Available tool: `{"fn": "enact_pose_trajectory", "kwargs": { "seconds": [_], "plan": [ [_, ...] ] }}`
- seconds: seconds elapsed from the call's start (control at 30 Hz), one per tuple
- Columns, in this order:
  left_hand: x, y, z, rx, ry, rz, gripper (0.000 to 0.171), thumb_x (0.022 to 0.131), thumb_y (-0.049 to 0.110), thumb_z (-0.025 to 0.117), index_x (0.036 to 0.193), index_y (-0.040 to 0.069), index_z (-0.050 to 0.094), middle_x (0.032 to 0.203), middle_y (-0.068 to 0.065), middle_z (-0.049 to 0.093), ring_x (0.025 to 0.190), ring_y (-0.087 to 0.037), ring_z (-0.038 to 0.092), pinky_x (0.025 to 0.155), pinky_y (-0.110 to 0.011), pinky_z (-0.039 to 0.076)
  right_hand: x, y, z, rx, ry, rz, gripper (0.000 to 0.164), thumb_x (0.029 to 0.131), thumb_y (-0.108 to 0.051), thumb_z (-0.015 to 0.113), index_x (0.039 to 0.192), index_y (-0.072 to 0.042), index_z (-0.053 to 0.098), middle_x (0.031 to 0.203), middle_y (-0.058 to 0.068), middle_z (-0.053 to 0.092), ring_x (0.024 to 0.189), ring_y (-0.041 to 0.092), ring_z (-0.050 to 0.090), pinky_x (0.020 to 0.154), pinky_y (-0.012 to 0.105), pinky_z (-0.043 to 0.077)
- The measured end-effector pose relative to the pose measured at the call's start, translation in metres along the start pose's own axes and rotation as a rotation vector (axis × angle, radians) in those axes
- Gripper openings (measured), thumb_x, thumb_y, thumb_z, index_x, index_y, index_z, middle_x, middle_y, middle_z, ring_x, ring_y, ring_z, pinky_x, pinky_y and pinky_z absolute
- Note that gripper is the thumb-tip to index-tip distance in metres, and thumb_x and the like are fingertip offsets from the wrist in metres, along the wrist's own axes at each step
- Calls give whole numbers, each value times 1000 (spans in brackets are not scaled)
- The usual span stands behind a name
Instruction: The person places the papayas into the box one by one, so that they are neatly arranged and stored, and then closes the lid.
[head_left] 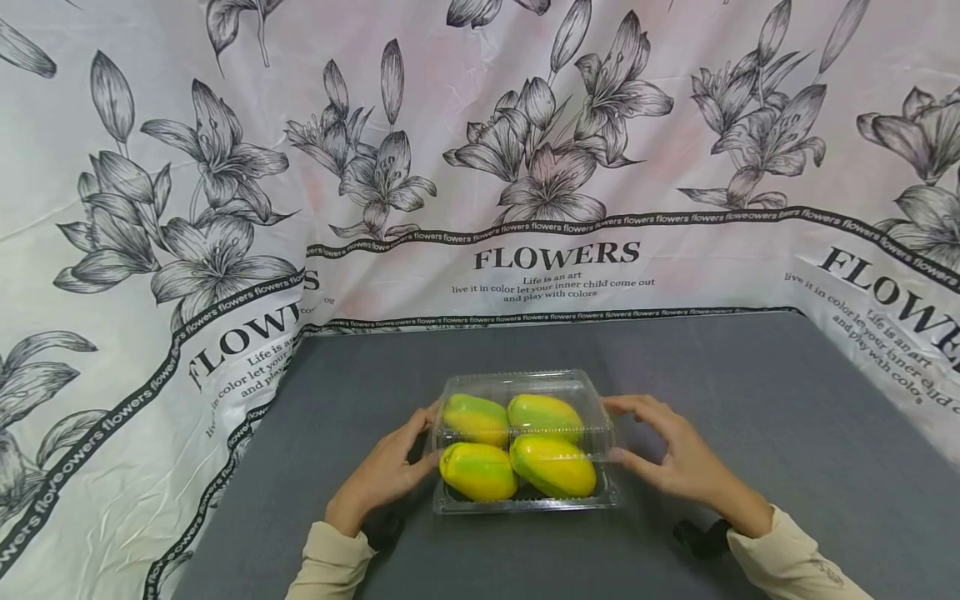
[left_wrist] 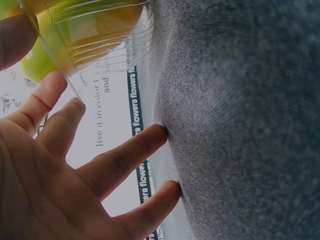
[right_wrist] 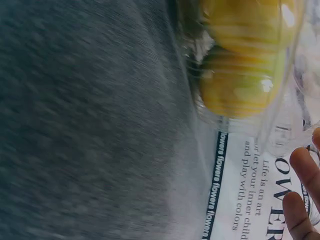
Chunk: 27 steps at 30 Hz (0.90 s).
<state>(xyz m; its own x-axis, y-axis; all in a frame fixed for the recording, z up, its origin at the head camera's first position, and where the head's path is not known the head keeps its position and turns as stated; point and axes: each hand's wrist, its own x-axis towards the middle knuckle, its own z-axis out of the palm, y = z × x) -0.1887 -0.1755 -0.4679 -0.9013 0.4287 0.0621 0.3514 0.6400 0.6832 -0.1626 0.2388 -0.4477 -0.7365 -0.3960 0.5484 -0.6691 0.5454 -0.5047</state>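
Observation:
A clear plastic clamshell container [head_left: 525,505] holds several yellow-green fruits [head_left: 553,467] that look like mangoes, set in two rows. Its transparent lid [head_left: 551,383] slopes over the back row, with its front edge above the front fruits. My left hand [head_left: 386,467] holds the lid's left side between thumb and fingers. In the left wrist view, the index and middle fingertips [left_wrist: 76,104] are right at the clear edge, while the other two reach down to the dark cloth. On the opposite side, the thumb and index finger of my right hand [head_left: 686,458] grip the lid, bent in a C shape.
Dark grey cloth [head_left: 390,358] covers the table under the container. A white curtain [head_left: 555,292] printed with lilies and lettering hangs behind the table and along both sides. Black straps [head_left: 701,537] show near both wrists.

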Motion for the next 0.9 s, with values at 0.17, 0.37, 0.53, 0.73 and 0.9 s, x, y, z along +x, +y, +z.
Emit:
{"fn": "enact_pose_trajectory", "kwargs": {
  "seconds": [0.17, 0.37, 0.53, 0.73, 0.9],
  "plan": [
    [0, -2, 0, -19, -6, 49, 65, 101, 39, 64, 157, 30, 33, 162, -5, 42, 144, -33, 48, 114, -63, 39, -8, 2, 3, 0, -27, 2, 68, 79, -5, 85, 140, -18, 58, 137, -2, 63, 126, 0, 52, 97, 30, 46],
    [-1, -1, 0, -36, -16, 71, 43, 102, 40, 61, 138, 25, 44, 170, 4, 23, 144, -34, 47, 111, -62, 42, -9, 2, 4, 7, -36, -2, 68, 80, -7, 84, 141, -18, 57, 137, 0, 63, 126, 3, 52, 99, 28, 42],
    [0, -2, 0, -36, -12, 61, 46, 103, 39, 60, 140, 22, 39, 170, 2, 24, 145, -36, 46, 112, -60, 42, -7, 3, 5, 16, -49, 16, 65, 83, -8, 83, 142, -18, 57, 139, -1, 62, 128, 2, 50, 101, 30, 40],
    [1, -3, 2, -40, 2, 30, 43, 104, 38, 57, 140, 22, 38, 167, -1, 31, 144, -34, 47, 114, -59, 41, -6, 7, 6, -11, -62, 35, 61, 85, -9, 81, 140, -21, 58, 138, -3, 63, 127, 1, 51, 96, 30, 45],
    [2, -4, 3, -58, 6, 4, 46, 105, 35, 57, 143, 22, 34, 162, -2, 40, 145, -29, 46, 116, -57, 40, -7, 13, 10, -10, -77, 26, 57, 86, -7, 79, 137, -21, 59, 138, -1, 63, 125, 0, 51, 90, 35, 51]
  ]
}}
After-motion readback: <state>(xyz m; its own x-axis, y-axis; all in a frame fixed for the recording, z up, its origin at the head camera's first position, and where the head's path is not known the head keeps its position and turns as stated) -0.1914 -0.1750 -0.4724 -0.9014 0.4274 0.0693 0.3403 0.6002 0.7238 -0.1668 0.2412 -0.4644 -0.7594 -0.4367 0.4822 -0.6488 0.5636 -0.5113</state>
